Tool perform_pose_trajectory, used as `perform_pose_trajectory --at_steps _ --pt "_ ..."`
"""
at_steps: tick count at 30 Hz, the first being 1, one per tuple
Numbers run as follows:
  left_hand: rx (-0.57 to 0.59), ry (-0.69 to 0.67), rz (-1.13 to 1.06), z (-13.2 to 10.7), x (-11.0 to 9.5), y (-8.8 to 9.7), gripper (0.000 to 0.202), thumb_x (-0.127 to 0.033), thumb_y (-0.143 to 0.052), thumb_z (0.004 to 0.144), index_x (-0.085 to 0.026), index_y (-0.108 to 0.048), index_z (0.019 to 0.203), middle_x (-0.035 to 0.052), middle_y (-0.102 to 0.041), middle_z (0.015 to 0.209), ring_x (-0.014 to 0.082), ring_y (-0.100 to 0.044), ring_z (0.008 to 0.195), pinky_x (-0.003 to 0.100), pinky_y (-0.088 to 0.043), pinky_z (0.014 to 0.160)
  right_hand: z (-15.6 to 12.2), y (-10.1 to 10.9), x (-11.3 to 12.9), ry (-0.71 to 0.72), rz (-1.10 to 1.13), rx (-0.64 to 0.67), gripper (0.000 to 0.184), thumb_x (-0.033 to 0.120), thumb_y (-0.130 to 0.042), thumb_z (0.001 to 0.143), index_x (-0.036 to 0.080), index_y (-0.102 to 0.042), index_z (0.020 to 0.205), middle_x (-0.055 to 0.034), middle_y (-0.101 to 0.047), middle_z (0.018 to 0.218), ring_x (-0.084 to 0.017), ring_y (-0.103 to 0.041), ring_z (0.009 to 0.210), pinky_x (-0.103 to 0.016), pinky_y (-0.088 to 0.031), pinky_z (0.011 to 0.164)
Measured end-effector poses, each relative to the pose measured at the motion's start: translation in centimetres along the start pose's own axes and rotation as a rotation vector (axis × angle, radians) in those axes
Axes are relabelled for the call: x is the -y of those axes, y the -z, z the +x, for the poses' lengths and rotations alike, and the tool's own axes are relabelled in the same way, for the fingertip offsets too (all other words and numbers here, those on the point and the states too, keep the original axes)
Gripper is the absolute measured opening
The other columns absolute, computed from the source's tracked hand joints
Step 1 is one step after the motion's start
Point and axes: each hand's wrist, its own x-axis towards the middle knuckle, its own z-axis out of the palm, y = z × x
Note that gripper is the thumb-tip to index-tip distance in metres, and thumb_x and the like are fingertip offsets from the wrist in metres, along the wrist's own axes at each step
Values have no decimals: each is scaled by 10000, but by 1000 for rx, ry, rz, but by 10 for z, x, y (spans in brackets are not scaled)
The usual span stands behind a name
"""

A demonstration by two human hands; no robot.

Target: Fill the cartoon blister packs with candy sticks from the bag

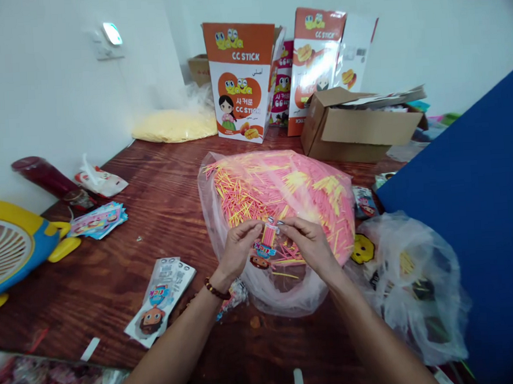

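Between my two hands is a small clear printed packet [265,248] with pink and yellow sticks inside and a cartoon face at its lower end. My left hand [240,248] pinches the packet's top left corner, and my right hand [306,240] pinches the top right corner. Both are held over a large clear plastic bag [284,297] full of thin pink and yellow sticks [243,198]. Left of my left forearm lie several flat printed packets [165,296] in a loose stack. Some small printed packets [234,297] are partly hidden behind my left wrist.
At the back stand an orange and white carton [243,80] and an open brown box [361,127]. A yellow-filled bag [174,126] lies back left. On the left are a yellow and blue fan [16,247] and blue packets [99,220]. A translucent bag [418,280] and blue panel [470,202] border the right.
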Motion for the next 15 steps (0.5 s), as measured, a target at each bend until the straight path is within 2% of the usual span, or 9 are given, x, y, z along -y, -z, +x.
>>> perform_pose_trajectory --at_steps 3,6,9,12,15 --pt "59 141 -21 -5 -2 6 285 -349 -788 733 -161 -752 944 24 -708 837 135 -610 761 272 -476 773 1 -8 -2 -60 84 -42 214 401 -709 780 192 -744 805 12 -630 654 -122 -536 577 -246 -438 548" --pt "93 207 43 -14 -9 14 264 -313 -838 651 -127 -698 777 -11 -630 703 98 -545 655 234 -434 674 -1 -18 -10 -143 180 -63 246 429 -734 746 190 -731 803 8 -628 656 -128 -550 570 -254 -465 543" --pt "68 229 90 -23 -17 23 268 -319 -811 672 -133 -631 742 -33 -570 680 78 -489 615 220 -393 624 -3 -26 -16 -234 253 33 260 437 -750 728 197 -718 824 -2 -655 704 -148 -597 608 -273 -509 566" --pt "92 206 186 -30 -22 30 262 -326 -769 719 -138 -586 729 -45 -515 658 73 -436 598 214 -347 589 -2 -33 -17 -294 280 153 282 410 -789 687 218 -706 876 14 -660 763 -142 -606 627 -269 -527 563" --pt "126 172 268 -36 -24 37 249 -328 -734 765 -133 -585 724 -44 -491 653 75 -407 601 216 -319 575 -1 -41 -16 -293 254 214 272 401 -812 654 210 -689 805 35 -628 732 -116 -576 604 -238 -506 541"
